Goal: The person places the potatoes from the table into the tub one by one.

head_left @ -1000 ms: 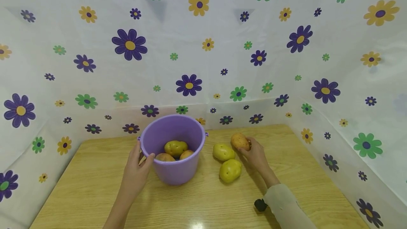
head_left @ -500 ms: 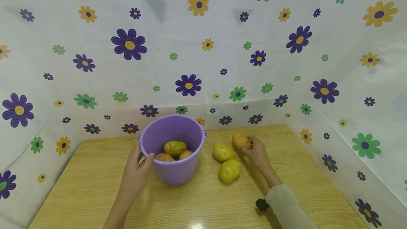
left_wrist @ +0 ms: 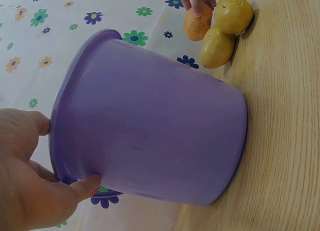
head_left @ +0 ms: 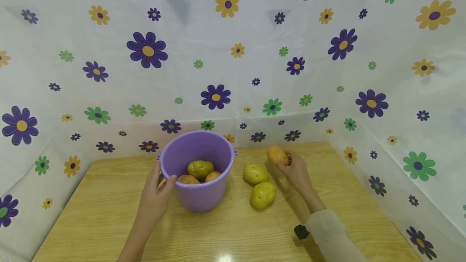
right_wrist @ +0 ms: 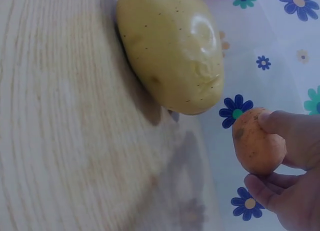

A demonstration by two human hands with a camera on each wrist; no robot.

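My left hand (head_left: 156, 197) grips the rim of a purple bucket (head_left: 204, 197) at its left side, thumb over the edge. Inside the bucket lie a yellow-green potato (head_left: 201, 169) and two browner potatoes. My right hand (head_left: 296, 173) pinches a brown potato (head_left: 277, 155) between thumb and fingers; the right wrist view shows that brown potato (right_wrist: 257, 141) raised off the table. To the left of this hand, two shiny yellow potatoes (head_left: 255, 174) lie close together on the wood, right of the bucket.
The wood-grain table (head_left: 218, 233) meets a white flower-print sheet (head_left: 236, 72) at its back and sides. A small black object (head_left: 301, 231) sits beside the right sleeve (head_left: 331, 229). The bucket stands between the left hand and the yellow potatoes.
My right hand has risen slightly with the brown potato, shifting a little back and to the right. The left hand and the bucket stay in place.
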